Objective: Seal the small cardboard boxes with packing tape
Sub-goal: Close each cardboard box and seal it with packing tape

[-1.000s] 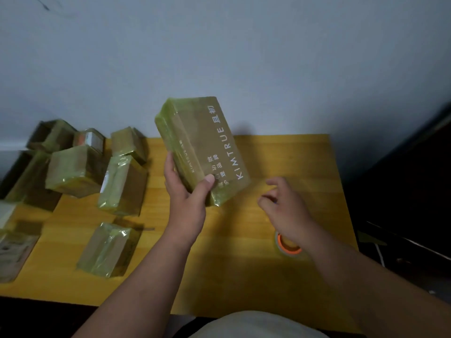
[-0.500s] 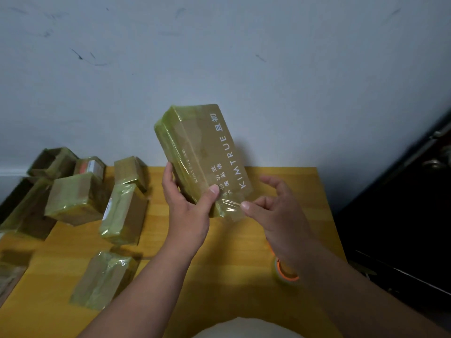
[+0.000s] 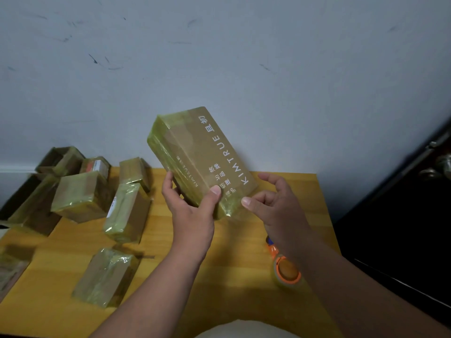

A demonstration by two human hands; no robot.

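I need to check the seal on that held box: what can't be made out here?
- Held box: far faces and underside turned away from the head view; near end partly covered by the left hand.
- Tape roll: partly behind the right forearm.
- Right hand: contact with box unclear.

Wooden table (image 3: 244, 301); wrapped boxes (image 3: 105, 276) left; tape roll (image 3: 286, 274) right

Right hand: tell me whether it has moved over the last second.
Yes. The right hand has risen off the table, away from the tape roll, and closed in on the lower corner of the held box.
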